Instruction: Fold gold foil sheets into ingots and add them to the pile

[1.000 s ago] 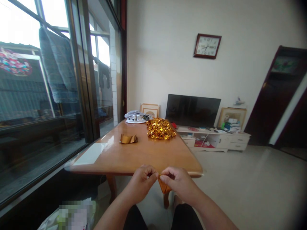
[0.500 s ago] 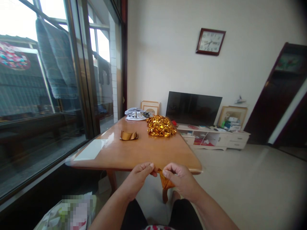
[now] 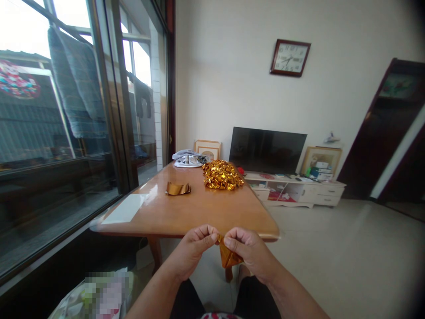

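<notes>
Writing is scarce: only the numerals on the clock (image 3: 290,57) high on the far wall, too small for me to read, and a round red decoration (image 3: 18,84) behind the window glass whose marks I cannot make out. My left hand (image 3: 194,249) and right hand (image 3: 247,251) sit close together just this side of the table (image 3: 199,212) edge, both pinching a folded gold foil piece (image 3: 227,256); the fingertips nearly meet at its top corner and the rest hangs down between my hands, above my knees. On the table, well apart from me, lies a curved gold strip (image 3: 178,188), and farther back a heap of folded gold pieces (image 3: 222,174), with a grey cloth bundle (image 3: 189,158) at the far end. Beyond stand a dark TV (image 3: 267,151) on a white cabinet (image 3: 299,191) and framed pictures leaning on the wall. A blurred bag (image 3: 99,294) sits low beside my left arm.
</notes>
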Tool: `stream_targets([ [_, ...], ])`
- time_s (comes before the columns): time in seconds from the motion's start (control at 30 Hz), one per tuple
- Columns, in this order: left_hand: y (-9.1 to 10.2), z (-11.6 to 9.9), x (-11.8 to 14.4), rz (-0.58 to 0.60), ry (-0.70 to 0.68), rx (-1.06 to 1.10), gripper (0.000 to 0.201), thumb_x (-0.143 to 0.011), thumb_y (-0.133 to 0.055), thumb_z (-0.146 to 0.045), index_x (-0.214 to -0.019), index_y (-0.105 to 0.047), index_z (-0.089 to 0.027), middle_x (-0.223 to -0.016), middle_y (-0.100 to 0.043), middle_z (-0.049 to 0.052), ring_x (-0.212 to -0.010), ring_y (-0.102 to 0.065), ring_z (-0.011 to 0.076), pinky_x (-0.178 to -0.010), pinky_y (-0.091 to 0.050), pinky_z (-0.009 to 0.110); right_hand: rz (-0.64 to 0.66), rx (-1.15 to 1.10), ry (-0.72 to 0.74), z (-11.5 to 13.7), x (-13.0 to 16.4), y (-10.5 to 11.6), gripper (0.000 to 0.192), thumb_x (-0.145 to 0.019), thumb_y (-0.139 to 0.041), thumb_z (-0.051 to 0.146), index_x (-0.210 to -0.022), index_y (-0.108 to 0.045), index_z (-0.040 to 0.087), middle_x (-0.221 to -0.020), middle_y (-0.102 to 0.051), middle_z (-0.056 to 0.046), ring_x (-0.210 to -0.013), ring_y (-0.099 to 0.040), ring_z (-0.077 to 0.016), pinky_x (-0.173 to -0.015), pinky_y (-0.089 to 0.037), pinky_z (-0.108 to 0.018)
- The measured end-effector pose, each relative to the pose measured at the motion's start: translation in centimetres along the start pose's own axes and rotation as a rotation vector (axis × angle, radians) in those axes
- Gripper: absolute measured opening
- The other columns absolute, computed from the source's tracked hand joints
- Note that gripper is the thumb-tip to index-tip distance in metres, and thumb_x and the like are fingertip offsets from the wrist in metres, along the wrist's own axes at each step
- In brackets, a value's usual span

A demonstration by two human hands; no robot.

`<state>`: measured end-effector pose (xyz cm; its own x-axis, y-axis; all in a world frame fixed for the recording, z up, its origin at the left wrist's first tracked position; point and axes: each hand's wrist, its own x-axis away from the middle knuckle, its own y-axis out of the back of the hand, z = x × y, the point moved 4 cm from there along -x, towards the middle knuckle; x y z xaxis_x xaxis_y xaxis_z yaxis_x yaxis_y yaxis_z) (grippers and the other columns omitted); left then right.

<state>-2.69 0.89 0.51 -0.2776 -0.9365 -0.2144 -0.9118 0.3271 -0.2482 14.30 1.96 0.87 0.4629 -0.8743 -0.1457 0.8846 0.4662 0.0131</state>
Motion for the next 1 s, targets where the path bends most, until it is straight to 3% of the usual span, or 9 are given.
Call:
stream_targets([
  [0.1, -0.2, 0.2, 0.1, 0.013, 0.015, 0.113, 0.026, -0.079, -0.078, -0.039, -0.09, -0.069, -0.017, -0.083, -0.063, 0.003, -0.081, -0.055, 0.0163, -0.08, -0.043, 0.028, 0.023, -0.126, -0.048, 0.0, 0.1, -0.6, 0.037, -0.08, -0.075, 0.049, -0.079, -0.058, 0.016, -0.062, -0.047, 0.005, -0.055, -0.037, -0.0074, -0.052, -0.027, -0.021],
  [0.23, -0.6, 0.4, 0.3, 0.034, 0.035, 0.21, 0.028, -0.075, -0.081, -0.037, -0.093, -0.071, -0.018, -0.085, -0.065, 0.005, -0.083, -0.058, 0.0177, -0.08, -0.045, 0.03, 0.075, -0.311, -0.141, -0.2, 0.3, -1.8, 0.039, -0.075, -0.08, 0.047, -0.078, -0.055, 0.017, -0.066, -0.053, 0.003, -0.055, -0.044, -0.0089, -0.054, -0.033, -0.022],
  [0.37, -0.6, 0.4, 0.4, 0.016, 0.045, 0.236, 0.029, -0.073, -0.083, -0.036, -0.094, -0.072, -0.019, -0.085, -0.065, 0.005, -0.082, -0.059, 0.0176, -0.079, -0.045, 0.03, 0.074, -0.389, -0.146, -0.5, 0.3, -2.3, 0.04, -0.072, -0.082, 0.047, -0.075, -0.056, 0.016, -0.067, -0.055, 0.002, -0.059, -0.049, -0.01, -0.058, -0.037, -0.022],
  [0.5, 0.1, 0.5, -0.1, -0.134, -0.042, 0.123, 0.028, -0.079, -0.078, -0.036, -0.098, -0.066, -0.019, -0.084, -0.063, 0.002, -0.08, -0.058, 0.0152, -0.078, -0.045, 0.027, -0.069, -0.253, -0.054, -0.9, -0.2, -1.5, 0.038, -0.079, -0.076, 0.05, -0.08, -0.059, 0.016, -0.066, -0.055, 0.002, -0.058, -0.048, -0.0109, -0.057, -0.04, -0.024],
  [0.63, 0.5, 0.5, -0.4, -0.316, -0.171, -0.11, 0.026, -0.083, -0.072, -0.041, -0.088, -0.06, -0.018, -0.082, -0.062, 0.001, -0.08, -0.057, 0.0154, -0.077, -0.046, 0.027, -0.223, 0.008, 0.109, -0.9, -0.6, -0.5, 0.039, -0.085, -0.068, 0.054, -0.081, -0.063, 0.016, -0.07, -0.058, 0.0, -0.064, -0.05, -0.0133, -0.06, -0.043, -0.025],
  [0.77, -0.2, 0.2, -0.2, -0.376, -0.257, -0.323, 0.025, -0.084, -0.071, -0.04, -0.081, -0.06, -0.017, -0.078, -0.061, 0.0, -0.074, -0.056, 0.0143, -0.071, -0.046, 0.025, -0.313, 0.209, 0.202, -0.6, -0.6, -0.3, 0.04, -0.089, -0.062, 0.055, -0.082, -0.066, 0.016, -0.07, -0.061, -0.002, -0.066, -0.054, -0.015, -0.062, -0.046, -0.027],
  [1.0, -1.0, 0.3, -0.1, -0.462, -0.301, -0.532, 0.02, -0.084, -0.071, -0.037, -0.084, -0.067, -0.017, -0.082, -0.066, 0.003, -0.077, -0.062, 0.0178, -0.073, -0.05, 0.028, -0.355, 0.252, 0.276, 0.5, -0.1, -0.7, 0.034, -0.092, -0.059, 0.051, -0.084, -0.066, 0.018, -0.075, -0.066, -0.004, -0.07, -0.061, -0.0176, -0.066, -0.051, -0.028],
])
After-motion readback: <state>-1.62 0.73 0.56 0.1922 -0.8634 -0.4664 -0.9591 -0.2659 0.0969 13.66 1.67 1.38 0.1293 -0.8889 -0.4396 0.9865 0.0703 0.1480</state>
